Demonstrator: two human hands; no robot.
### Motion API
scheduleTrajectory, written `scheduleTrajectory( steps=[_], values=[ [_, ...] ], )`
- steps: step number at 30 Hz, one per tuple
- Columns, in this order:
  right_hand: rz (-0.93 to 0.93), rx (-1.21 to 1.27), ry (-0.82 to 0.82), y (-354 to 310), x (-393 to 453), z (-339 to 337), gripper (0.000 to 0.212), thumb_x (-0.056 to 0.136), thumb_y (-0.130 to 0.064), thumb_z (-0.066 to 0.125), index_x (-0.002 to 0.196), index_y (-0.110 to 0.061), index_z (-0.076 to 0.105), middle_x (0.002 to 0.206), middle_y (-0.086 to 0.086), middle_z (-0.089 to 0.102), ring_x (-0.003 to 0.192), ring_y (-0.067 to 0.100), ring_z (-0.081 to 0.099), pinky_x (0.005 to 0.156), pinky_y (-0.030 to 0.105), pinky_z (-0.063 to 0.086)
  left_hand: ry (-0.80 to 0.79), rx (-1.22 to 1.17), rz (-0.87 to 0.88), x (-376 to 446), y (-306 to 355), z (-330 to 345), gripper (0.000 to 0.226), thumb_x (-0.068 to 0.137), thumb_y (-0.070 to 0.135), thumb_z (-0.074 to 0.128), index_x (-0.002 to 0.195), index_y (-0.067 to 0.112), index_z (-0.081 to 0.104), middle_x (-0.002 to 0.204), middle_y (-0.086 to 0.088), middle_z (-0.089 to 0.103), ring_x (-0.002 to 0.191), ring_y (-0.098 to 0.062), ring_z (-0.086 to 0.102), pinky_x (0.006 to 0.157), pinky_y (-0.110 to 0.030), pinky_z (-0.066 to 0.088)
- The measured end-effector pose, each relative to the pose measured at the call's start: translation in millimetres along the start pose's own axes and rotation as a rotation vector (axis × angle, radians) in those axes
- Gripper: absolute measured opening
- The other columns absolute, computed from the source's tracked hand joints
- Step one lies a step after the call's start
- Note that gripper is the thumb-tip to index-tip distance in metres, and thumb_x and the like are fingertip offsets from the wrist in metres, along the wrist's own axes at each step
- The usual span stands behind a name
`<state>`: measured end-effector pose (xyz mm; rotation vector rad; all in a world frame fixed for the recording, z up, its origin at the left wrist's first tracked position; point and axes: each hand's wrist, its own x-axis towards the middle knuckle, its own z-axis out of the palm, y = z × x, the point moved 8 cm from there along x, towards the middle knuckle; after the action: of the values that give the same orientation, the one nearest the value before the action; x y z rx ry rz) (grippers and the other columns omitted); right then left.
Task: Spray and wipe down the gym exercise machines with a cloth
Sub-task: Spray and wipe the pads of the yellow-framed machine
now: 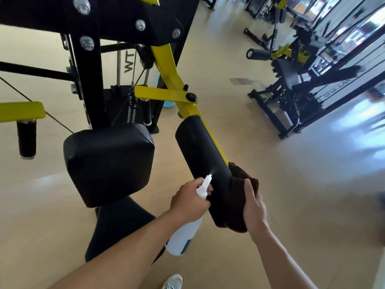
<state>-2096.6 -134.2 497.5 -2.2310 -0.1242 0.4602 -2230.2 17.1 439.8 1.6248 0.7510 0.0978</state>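
1. Black vinyl covers the long arm pad [205, 163] that we work on, fixed along a yellow frame bar [175, 80].
2. Our left hand [190, 200] grips the white spray bottle [185, 234], its nozzle aimed at the pad from just beside it.
3. Our right hand [253, 207] holds a dark brown cloth [241, 178] pressed against the pad's near end.
4. A square black back pad [108, 163] sits to the left.
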Motion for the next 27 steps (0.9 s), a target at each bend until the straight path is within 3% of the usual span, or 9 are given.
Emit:
scheduleTrajectory(
  steps=[2, 5, 8, 10, 13, 18, 22, 25, 27],
  values=[
    [-0.082, -0.061, -0.023, -4.7, -3.0, 1.4, 0.036, 0.105, -0.058, 0.045, 0.108, -0.031, 0.069, 0.093, -0.006, 0.07, 0.087, 0.013, 0.066, 0.068, 0.028, 0.046, -0.017, 0.026, -0.032, -2.2, -5.9, 3.8, 0.021, 0.079, 0.016, 0.065, 0.087, 0.035, 0.061, 0.09, 0.012, 0.068, 0.086, -0.017, 0.066, 0.074, -0.035, 0.055],
    [-0.167, -0.194, -0.034, -5.6, -5.1, 4.5, 0.049, 0.094, -0.066, 0.054, 0.122, -0.029, 0.067, 0.095, -0.01, 0.07, 0.088, 0.009, 0.066, 0.066, 0.027, 0.047, 0.065, -0.045, -0.104, -7.8, -17.9, 4.0, 0.027, 0.084, 0.015, 0.068, 0.097, 0.037, 0.061, 0.096, 0.014, 0.069, 0.088, -0.013, 0.065, 0.077, -0.034, 0.055],
    [-0.219, -0.294, -0.027, -9.0, -8.3, 6.9, 0.04, 0.093, -0.049, 0.069, 0.129, -0.032, 0.062, 0.101, -0.01, 0.068, 0.09, 0.011, 0.064, 0.067, 0.028, 0.047, 0.247, -0.254, -0.246, -9.1, -34.3, -11.8, 0.033, 0.084, 0.01, 0.067, 0.104, 0.036, 0.061, 0.099, 0.012, 0.068, 0.089, -0.015, 0.065, 0.08, -0.038, 0.057],
    [-0.235, -0.335, -0.017, -8.9, -6.7, 9.1, 0.045, 0.091, -0.048, 0.071, 0.133, -0.034, 0.059, 0.106, -0.007, 0.068, 0.096, 0.019, 0.065, 0.078, 0.035, 0.051, 0.308, -0.372, -0.291, -7.0, -35.8, -23.0, 0.027, 0.082, 0.007, 0.066, 0.095, 0.031, 0.064, 0.099, 0.003, 0.069, 0.087, -0.018, 0.066, 0.075, -0.037, 0.057],
    [-0.304, -0.427, 0.017, -9.0, -5.6, 10.7, 0.053, 0.092, -0.047, 0.069, 0.14, -0.033, 0.053, 0.113, -0.004, 0.068, 0.109, 0.027, 0.064, 0.092, 0.044, 0.053, 0.36, -0.318, -0.238, -1.0, -22.5, -41.2, 0.016, 0.082, 0.012, 0.068, 0.085, 0.027, 0.063, 0.092, -0.001, 0.067, 0.083, -0.02, 0.065, 0.065, -0.03, 0.048],
    [-0.638, -0.788, 0.101, -19.2, -30.6, 30.3, 0.086, 0.091, -0.034, 0.073, 0.163, -0.021, 0.027, 0.158, 0.007, 0.046, 0.141, 0.031, 0.048, 0.112, 0.051, 0.046, 0.38, -0.267, -0.16, 5.7, -4.4, -59.8, 0.023, 0.084, 0.013, 0.069, 0.095, 0.032, 0.061, 0.095, 0.005, 0.065, 0.085, -0.017, 0.063, 0.067, -0.033, 0.055],
    [-0.711, -0.949, 0.097, -17.1, -44.3, 49.4, 0.081, 0.095, -0.05, 0.048, 0.163, -0.014, 0.025, 0.167, 0.012, 0.033, 0.152, 0.039, 0.032, 0.12, 0.058, 0.033, 0.31, -0.262, -0.203, 7.6, -12.3, -56.0, 0.017, 0.085, 0.011, 0.07, 0.084, 0.027, 0.063, 0.088, 0.0, 0.065, 0.08, -0.018, 0.063, 0.063, -0.028, 0.049],
    [-0.728, -0.959, -0.035, -23.6, -41.7, 46.6, 0.079, 0.097, -0.069, 0.025, 0.166, -0.03, 0.018, 0.173, -0.004, 0.011, 0.161, 0.023, 0.009, 0.127, 0.048, 0.022, 0.265, -0.245, -0.218, 5.1, -24.4, -50.5, 0.03, 0.085, 0.013, 0.067, 0.105, 0.034, 0.061, 0.097, 0.004, 0.067, 0.087, -0.017, 0.065, 0.074, -0.036, 0.058],
    [-0.768, -0.911, -0.142, -31.6, -30.6, 38.8, 0.071, 0.1, -0.071, 0.02, 0.164, -0.04, 0.019, 0.172, -0.016, 0.009, 0.158, 0.009, 0.002, 0.125, 0.044, 0.028, 0.241, -0.202, -0.239, -0.3, -31.7, -50.1, 0.047, 0.085, 0.015, 0.064, 0.121, 0.043, 0.053, 0.1, 0.012, 0.068, 0.093, -0.015, 0.065, 0.085, -0.042, 0.058]
  ],
)
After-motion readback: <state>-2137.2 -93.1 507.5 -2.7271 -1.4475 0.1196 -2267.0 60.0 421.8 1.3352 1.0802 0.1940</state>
